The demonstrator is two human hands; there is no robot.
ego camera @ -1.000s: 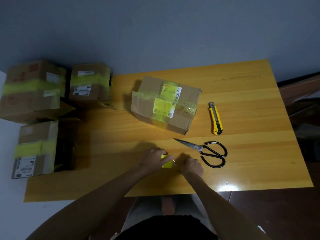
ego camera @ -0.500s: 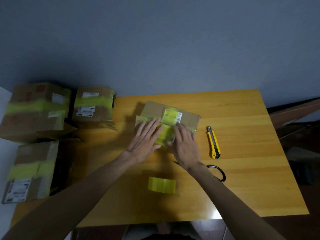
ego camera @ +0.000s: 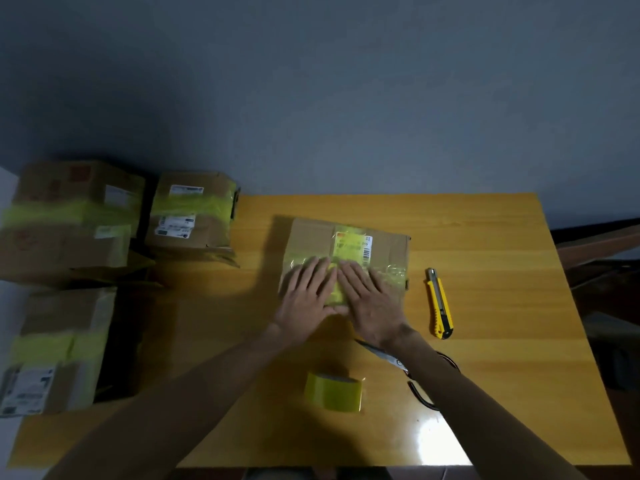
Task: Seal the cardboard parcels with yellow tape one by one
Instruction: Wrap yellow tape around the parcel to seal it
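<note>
A cardboard parcel (ego camera: 311,235) with a label and yellow tape across its top sits in the middle of the wooden table (ego camera: 502,375). My left hand (ego camera: 306,299) and my right hand (ego camera: 369,303) lie flat side by side on the parcel's near part, fingers straight, pressing on the tape. The yellow tape roll (ego camera: 334,391) stands on the table nearer to me, between my forearms, with neither hand on it.
A yellow utility knife (ego camera: 440,304) lies right of the parcel. Scissors (ego camera: 391,358) lie partly under my right forearm. Three taped parcels stand off the table's left edge: one far left (ego camera: 69,220), one beside it (ego camera: 192,213), one nearer (ego camera: 59,348).
Both hands let go of the tape roll near the front edge and moved forward onto the parcel. They now press flat on it, closer together. The view tilted up.
</note>
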